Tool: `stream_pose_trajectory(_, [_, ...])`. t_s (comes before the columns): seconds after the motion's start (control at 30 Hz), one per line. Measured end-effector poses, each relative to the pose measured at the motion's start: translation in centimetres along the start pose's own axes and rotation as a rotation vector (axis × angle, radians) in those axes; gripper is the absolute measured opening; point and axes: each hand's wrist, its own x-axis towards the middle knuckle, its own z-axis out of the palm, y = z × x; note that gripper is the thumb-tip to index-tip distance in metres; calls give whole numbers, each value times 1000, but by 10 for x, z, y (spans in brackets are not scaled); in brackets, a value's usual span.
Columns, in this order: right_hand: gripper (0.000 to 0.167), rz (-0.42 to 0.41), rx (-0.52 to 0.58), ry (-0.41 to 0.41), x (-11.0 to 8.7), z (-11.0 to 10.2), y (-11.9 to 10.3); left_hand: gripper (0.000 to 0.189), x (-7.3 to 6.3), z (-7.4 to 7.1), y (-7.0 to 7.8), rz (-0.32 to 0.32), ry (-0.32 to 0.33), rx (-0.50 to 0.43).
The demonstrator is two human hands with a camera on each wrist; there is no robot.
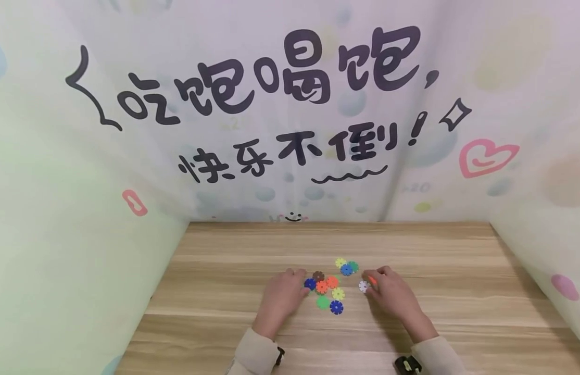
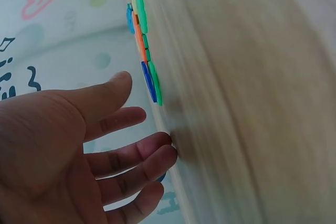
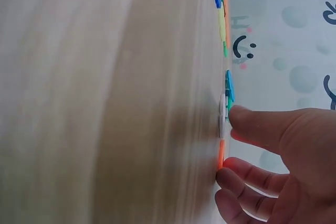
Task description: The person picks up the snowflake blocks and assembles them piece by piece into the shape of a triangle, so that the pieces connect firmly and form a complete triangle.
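Note:
Thin, notched plastic discs lie on the wooden table between the hands. My left hand (image 1: pixel 282 296) stays relaxed at the left side of the main cluster, its fingertips right by a dark blue disc (image 1: pixel 310 284). In the left wrist view its fingers (image 2: pixel 139 174) are spread and hold nothing. My right hand (image 1: pixel 394 291) is low over the table at the right, beside a white disc (image 1: pixel 363 286) and an orange disc (image 1: pixel 373 280). The right wrist view has the thumb close by the white disc (image 3: pixel 222 116) and the fingertips at the orange disc (image 3: pixel 221 153), both flat on the table.
Brown (image 1: pixel 318 276), orange-red (image 1: pixel 322 287), green (image 1: pixel 323 302), yellow (image 1: pixel 338 294) and blue (image 1: pixel 336 307) discs form the main cluster. Behind it lies a smaller group with a blue disc (image 1: pixel 347 269). A printed curtain (image 1: pixel 290 114) hangs along the table's far edge.

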Motion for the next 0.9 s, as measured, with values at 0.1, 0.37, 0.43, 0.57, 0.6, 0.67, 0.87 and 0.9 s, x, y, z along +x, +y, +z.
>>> stream_pose_trajectory(0.1, [34, -15, -17, 5, 0, 2, 1, 45, 2, 4, 0, -2, -7, 16])
stream_pose_trajectory(0.37, [27, -14, -27, 43, 2, 8, 5, 39, 7, 10, -2, 4, 1, 41])
stream_pose_trajectory(0.43, [26, -6, -30, 38, 2, 9, 5, 38, 8, 10, -2, 9, 7, 44])
stream_pose_trajectory(0.57, [25, -1, -25, 34, 3, 11, 5, 35, 9, 11, -2, 10, 15, 44])
stream_pose_trajectory(0.6, [26, -2, -22, 36, 4, 11, 4, 35, 9, 12, -2, 7, 15, 40])
stream_pose_trajectory(0.67, [29, -7, -15, 36, 4, 12, 4, 35, 9, 12, -1, 4, 16, 35])
stream_pose_trajectory(0.87, [33, -44, -7, 31, 6, 14, 3, 43, 11, 12, 1, 8, 4, -18])
stream_pose_trajectory(0.9, [32, -49, -7, 34, 6, 14, 3, 42, 11, 12, 1, 9, 0, -27])
